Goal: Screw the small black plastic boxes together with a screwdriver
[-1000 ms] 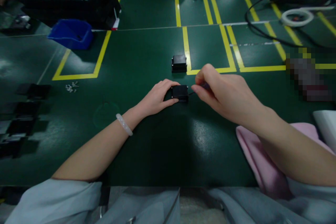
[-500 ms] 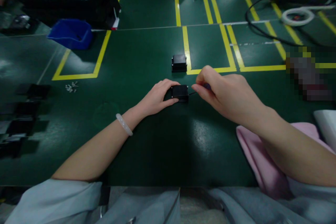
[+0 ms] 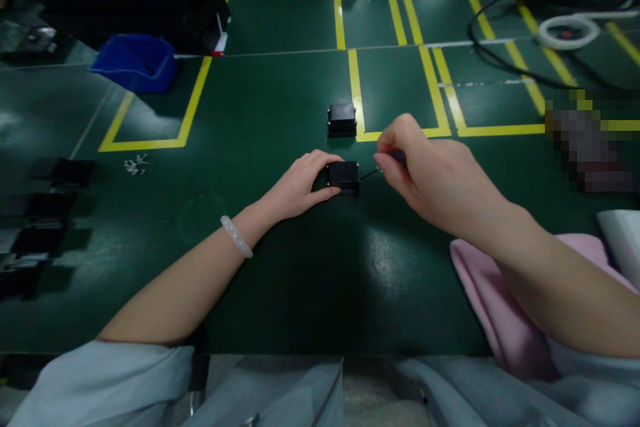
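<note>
My left hand grips a small black box flat on the green table, thumb along the near side and fingers along the far side. To its right, my right hand is closed around a screwdriver. Its thin dark shaft slants down to the box's right edge, while most of the handle is hidden in my fingers. A second black box with small silver screws at its sides stands just beyond. Far to the left lies a little pile of screws.
A blue bin stands at the back left before a large black crate. Several dark parts line the left side. Pink cloth lies under my right forearm. A black cable and a white coil are back right.
My right hand has drawn slightly up and to the right, so more of the screwdriver's shaft shows. My left hand and the box have stayed in place.
</note>
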Motion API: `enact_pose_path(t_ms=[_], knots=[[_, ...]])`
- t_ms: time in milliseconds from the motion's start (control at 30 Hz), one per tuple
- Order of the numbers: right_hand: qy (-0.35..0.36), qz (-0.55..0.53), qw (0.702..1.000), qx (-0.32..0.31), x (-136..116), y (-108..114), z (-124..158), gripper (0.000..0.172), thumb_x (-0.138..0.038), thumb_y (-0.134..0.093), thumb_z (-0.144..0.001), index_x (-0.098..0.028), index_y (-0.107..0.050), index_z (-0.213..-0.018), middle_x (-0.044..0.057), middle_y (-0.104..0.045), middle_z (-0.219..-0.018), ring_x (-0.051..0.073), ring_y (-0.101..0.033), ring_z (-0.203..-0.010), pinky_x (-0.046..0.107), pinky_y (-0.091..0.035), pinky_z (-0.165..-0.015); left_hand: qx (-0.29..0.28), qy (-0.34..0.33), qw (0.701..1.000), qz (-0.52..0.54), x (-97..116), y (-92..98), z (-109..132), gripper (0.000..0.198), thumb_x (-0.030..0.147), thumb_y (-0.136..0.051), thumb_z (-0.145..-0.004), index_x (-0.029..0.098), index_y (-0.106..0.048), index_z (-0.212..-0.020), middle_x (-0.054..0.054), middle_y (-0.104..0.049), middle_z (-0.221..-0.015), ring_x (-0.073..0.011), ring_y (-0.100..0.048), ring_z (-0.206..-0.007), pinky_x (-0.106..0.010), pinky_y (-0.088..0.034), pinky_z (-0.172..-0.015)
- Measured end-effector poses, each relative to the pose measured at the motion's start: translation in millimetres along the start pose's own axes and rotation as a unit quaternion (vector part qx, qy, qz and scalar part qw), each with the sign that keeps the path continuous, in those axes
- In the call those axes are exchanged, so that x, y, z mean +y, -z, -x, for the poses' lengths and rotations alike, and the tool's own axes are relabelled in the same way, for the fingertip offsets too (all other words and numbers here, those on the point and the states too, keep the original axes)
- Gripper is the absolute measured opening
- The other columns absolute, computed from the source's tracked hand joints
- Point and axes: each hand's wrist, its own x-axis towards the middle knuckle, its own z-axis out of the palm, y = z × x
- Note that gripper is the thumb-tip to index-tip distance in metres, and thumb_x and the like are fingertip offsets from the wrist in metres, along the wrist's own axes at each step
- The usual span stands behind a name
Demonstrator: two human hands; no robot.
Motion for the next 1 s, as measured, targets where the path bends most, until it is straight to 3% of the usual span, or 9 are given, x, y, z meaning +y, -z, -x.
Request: enact_pose_path(t_ms=[133,367,567,767,1000], knots=[[0.001,-0.010,1.000,-0.003,-0.3,0.9,0.1,0.024,-0.026,-0.035,-0.097,-0.016,-0.052,-0.112,0.002,-0.065,-0.078,0.012,-0.055,-0.058,0.025,-0.032,-0.052,0.004,-0.002,1.000,-0.002,-0.7,-0.5,0.2,0.043,0.036,-0.061,-0.093,0.020,-0.049,-0.131,-0.009,-0.058,-0.127,-0.0264,-0.055,-0.115,-0.041,-0.044,-0.100],[-0.016,0.045,0.999,0.008,-0.6,0.5,-1.6,0.031,-0.041,-0.036,-0.100,-0.018,-0.056,-0.102,0.002,-0.061,-0.065,0.013,-0.051,-0.052,0.026,-0.025,-0.050,0.003,-0.003,1.000,0.003,-1.0,-0.6,0.3,0.042,0.037,-0.060,-0.093,0.020,-0.049,-0.130,-0.009,-0.058,-0.125,-0.0264,-0.055,-0.114,-0.041,-0.045,-0.098],[0.001,-0.011,1.000,-0.002,0.4,0.3,-1.2,0.026,-0.024,-0.036,-0.095,-0.016,-0.052,-0.115,0.002,-0.066,-0.080,0.012,-0.057,-0.059,0.025,-0.032,-0.053,0.005,0.000,1.000,0.004,0.0,-0.4,-0.6,0.042,0.037,-0.060,-0.093,0.021,-0.049,-0.130,-0.009,-0.058,-0.127,-0.0268,-0.055,-0.115,-0.042,-0.044,-0.099],[-0.002,0.010,1.000,-0.003,0.5,1.4,-1.5,0.025,-0.035,-0.038,-0.099,-0.018,-0.055,-0.102,0.000,-0.062,-0.070,0.012,-0.052,-0.055,0.025,-0.029,-0.052,0.006,-0.008,1.000,0.002,-1.8,-1.3,0.0,0.042,0.038,-0.060,-0.093,0.021,-0.050,-0.130,-0.008,-0.059,-0.124,-0.0259,-0.055,-0.113,-0.040,-0.044,-0.097],[0.000,-0.004,1.000,0.001,2.9,0.9,-1.1,0.025,-0.025,-0.039,-0.095,-0.016,-0.053,-0.114,0.002,-0.065,-0.081,0.013,-0.057,-0.061,0.026,-0.031,-0.054,0.005,-0.005,1.000,0.004,-0.9,-0.4,-0.1,0.042,0.037,-0.060,-0.093,0.020,-0.049,-0.130,-0.009,-0.058,-0.127,-0.0261,-0.055,-0.115,-0.040,-0.044,-0.098]])
